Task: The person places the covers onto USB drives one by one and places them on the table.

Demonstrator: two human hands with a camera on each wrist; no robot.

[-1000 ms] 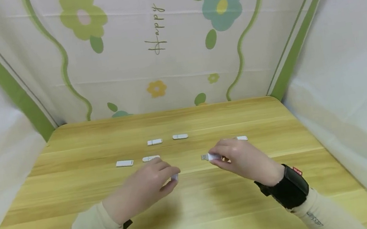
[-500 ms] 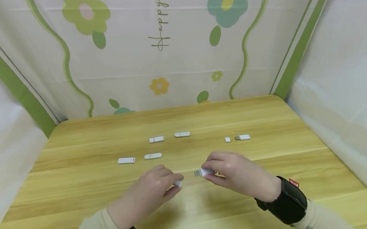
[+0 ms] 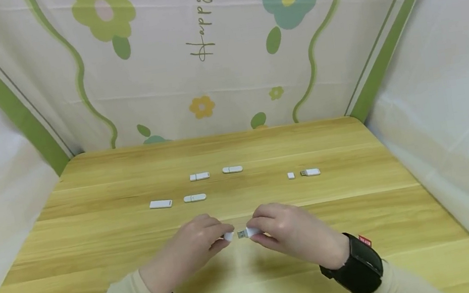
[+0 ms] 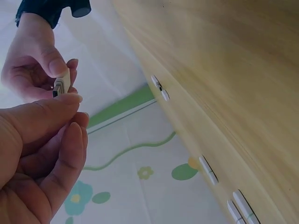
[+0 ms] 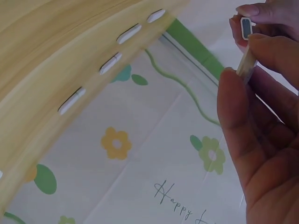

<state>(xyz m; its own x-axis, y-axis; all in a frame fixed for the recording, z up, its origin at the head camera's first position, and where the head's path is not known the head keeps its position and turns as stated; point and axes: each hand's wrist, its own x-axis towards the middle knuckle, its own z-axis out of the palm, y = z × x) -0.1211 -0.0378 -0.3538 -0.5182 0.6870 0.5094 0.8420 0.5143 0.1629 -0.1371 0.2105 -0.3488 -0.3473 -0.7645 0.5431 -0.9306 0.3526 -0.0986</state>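
My right hand (image 3: 293, 231) pinches a white USB stick (image 3: 253, 231) by its body, the bare metal plug pointing left. Facing it, my left hand (image 3: 188, 250) pinches a small white cap (image 3: 228, 236) between thumb and fingertips. A narrow gap separates plug and cap in the head view. Seen from the right wrist, the cap (image 5: 246, 29) turns its dark hollow end toward the stick. The left wrist view shows the stick (image 4: 62, 83) in the right hand's grip, while the left fingers hide the cap there.
Several capped white USB sticks (image 3: 195, 198) lie on the wooden table (image 3: 235, 151) beyond my left hand. Farther right, an uncapped stick (image 3: 312, 172) lies beside its loose cap (image 3: 290, 175). A flowered curtain (image 3: 153, 78) stands behind the table.
My right hand has moved left and nearer to me with the USB stick, bringing its plug close to the cap. My left hand has shifted slightly nearer to me, still pinching the cap.
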